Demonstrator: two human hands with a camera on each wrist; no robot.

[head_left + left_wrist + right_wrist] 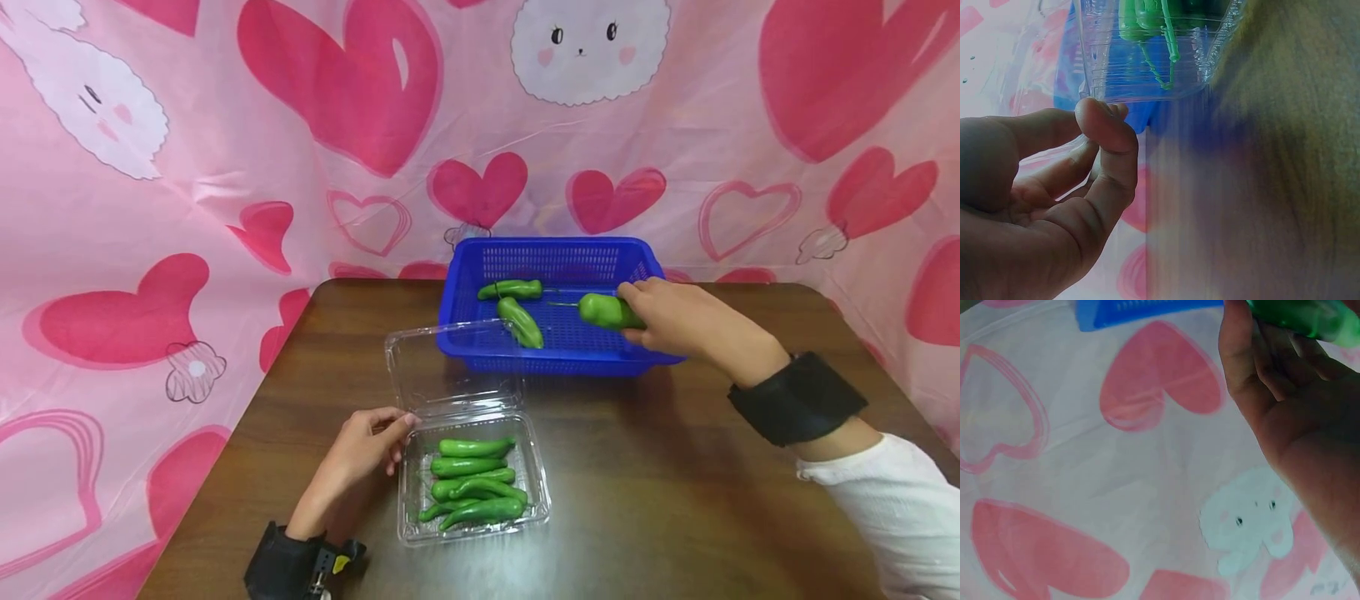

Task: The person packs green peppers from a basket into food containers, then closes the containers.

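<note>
My right hand grips a green pepper above the right part of a blue plastic basket; the pepper's thin stem points left. Two more green peppers lie inside the basket, one near the back and one toward the front left. At the near side stands a clear plastic clamshell box, its lid raised and leaning back toward the basket. Several green peppers lie side by side in it. With thumb and index finger, my left hand pinches the box's left rim near the hinge.
All of this stands on a dark brown wooden table. A pink cloth printed with hearts hangs behind and beside it. The raised lid overlaps the basket's front left corner in the head view.
</note>
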